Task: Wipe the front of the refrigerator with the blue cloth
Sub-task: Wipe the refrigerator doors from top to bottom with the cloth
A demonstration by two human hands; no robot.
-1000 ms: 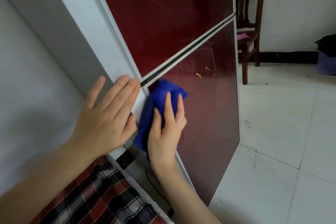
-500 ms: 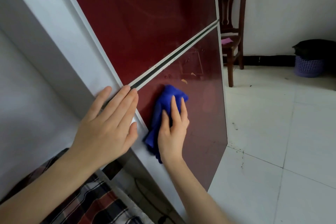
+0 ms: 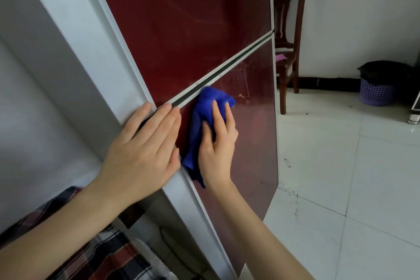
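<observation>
Two doors make up the front of the tall, glossy dark-red refrigerator [image 3: 181, 29], split by a pale seam [image 3: 227, 70] with a dark gap, and a white side panel [image 3: 95, 36] runs down its left edge. Behind it stands a dark wooden chair [image 3: 288, 29], and a purple plastic basket [image 3: 376, 93] sits further off on the white tiled floor [image 3: 341, 188]. The person's left hand [image 3: 141, 152] lies flat, fingers straight and released, bracing where the panel meets the seam. Just beside it, the right hand [image 3: 216, 150] presses the bunched blue cloth [image 3: 211, 100] against the top left corner of the lower door [image 3: 254, 143], its fingers [image 3: 217, 111] stretched over the cloth, pinning rather than clutching it. The cloth's long axis runs up and down the door: its upper end pokes past the fingertips to touch the seam, and its tail hangs below the palm. Most of the unwiped door lies right of and below the cloth, so I'd guess the right hand's next stroke heads that way.
</observation>
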